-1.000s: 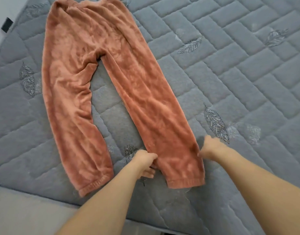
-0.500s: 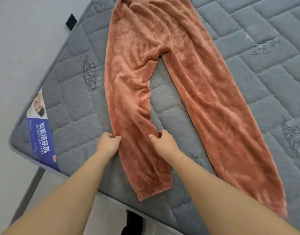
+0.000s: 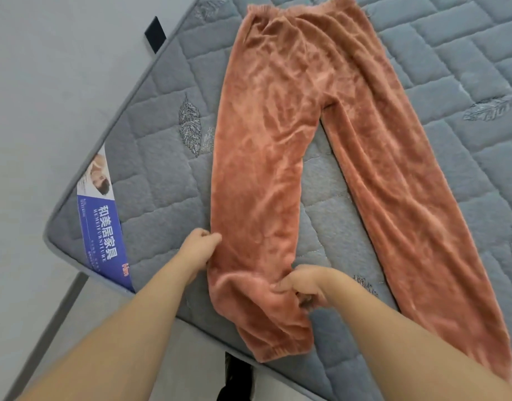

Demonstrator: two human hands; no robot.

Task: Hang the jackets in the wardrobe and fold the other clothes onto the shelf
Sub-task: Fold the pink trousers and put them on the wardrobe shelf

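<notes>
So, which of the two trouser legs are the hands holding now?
The leg nearer the blue label, on the image left. The left hand grips its outer edge and the right hand its inner edge; the other leg lies untouched.

My right hand point(image 3: 302, 286) hides its fingertips in the trousers point(image 3: 266, 175); the mattress point(image 3: 162, 157) runs off the right edge.

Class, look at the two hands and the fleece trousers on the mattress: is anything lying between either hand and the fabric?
No. The left hand and right hand already pinch one leg of the fleece trousers, spread on the mattress. Nothing visible intervenes.
</notes>
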